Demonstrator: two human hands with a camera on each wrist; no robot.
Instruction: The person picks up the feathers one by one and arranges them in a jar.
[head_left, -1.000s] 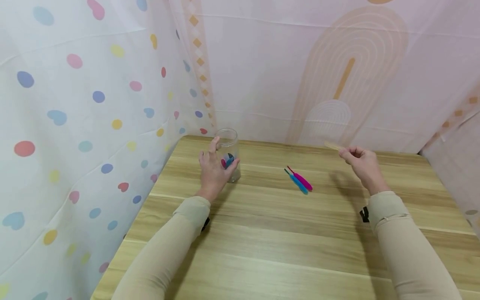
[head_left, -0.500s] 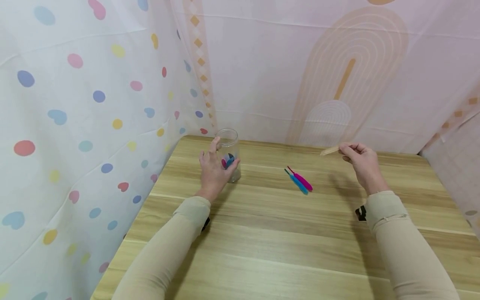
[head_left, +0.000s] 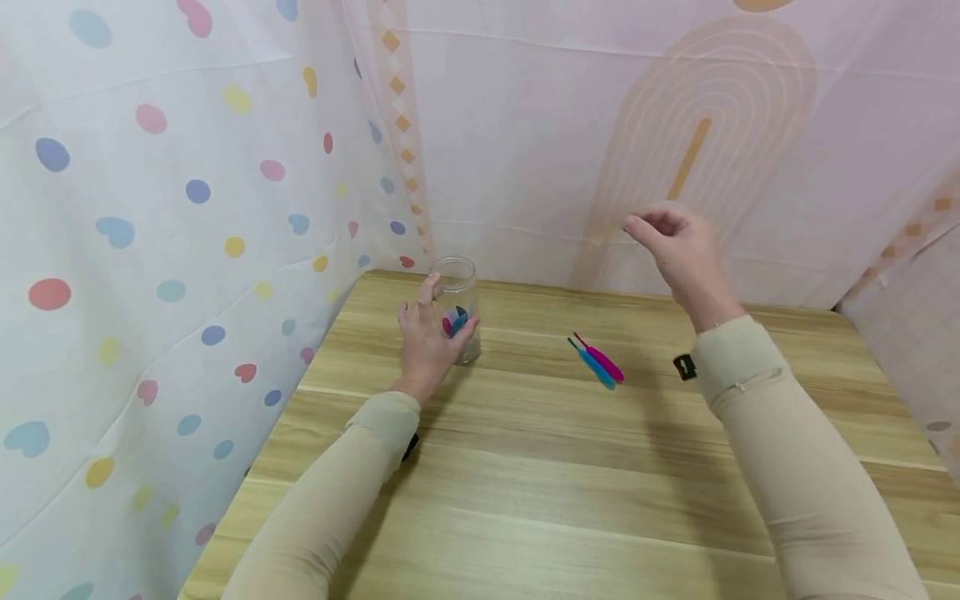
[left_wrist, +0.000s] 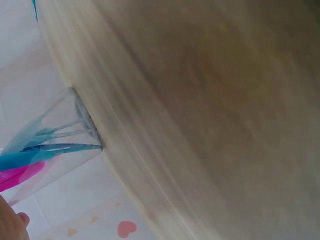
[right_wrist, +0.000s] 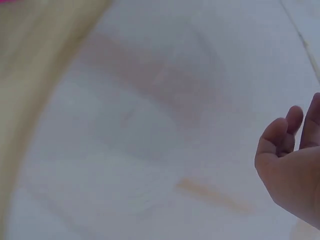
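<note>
My left hand (head_left: 423, 342) grips a clear glass jar (head_left: 457, 287) standing at the back left of the wooden table (head_left: 525, 467). Blue and pink feathers lie inside it; the left wrist view shows them through the jar (left_wrist: 55, 145). My right hand (head_left: 667, 233) is raised above the table's back edge with its fingers curled in a pinch. A pale tan feather (head_left: 600, 241) shows only faintly beyond its fingertips against the backdrop. A blue feather (head_left: 595, 365) and a magenta feather (head_left: 606, 362) lie side by side on the table between my hands.
Patterned cloth backdrops close in the table on the left (head_left: 165, 233), at the back (head_left: 570, 150) and on the right (head_left: 922, 333). The right wrist view is blurred and shows curled fingers (right_wrist: 282, 145) before the pink backdrop.
My right hand has risen from near the table's back edge and moved left, still in a pinch. The left hand and jar have stayed put.
</note>
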